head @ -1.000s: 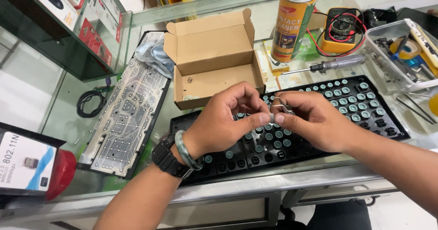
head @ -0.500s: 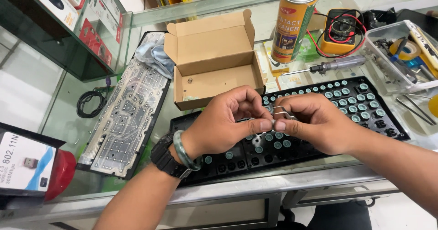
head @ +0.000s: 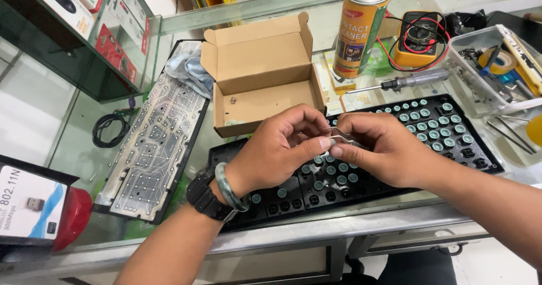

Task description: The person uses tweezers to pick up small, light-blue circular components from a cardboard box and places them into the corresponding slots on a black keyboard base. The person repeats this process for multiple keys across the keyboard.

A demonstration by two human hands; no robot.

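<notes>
Both hands barely shifted: left hand (head: 282, 146) and right hand (head: 384, 146) pinch small metal clip (head: 340, 136) above stripped keyboard (head: 446, 132), front bench edge.

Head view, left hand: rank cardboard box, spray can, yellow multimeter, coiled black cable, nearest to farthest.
From the left hand:
1. Cardboard box, open, just beyond the knuckles.
2. Spray can, upright, up and to the right past the box.
3. Coiled black cable, off to the left on the glass, and yellow multimeter, far upper right: too close to call between these two.
</notes>
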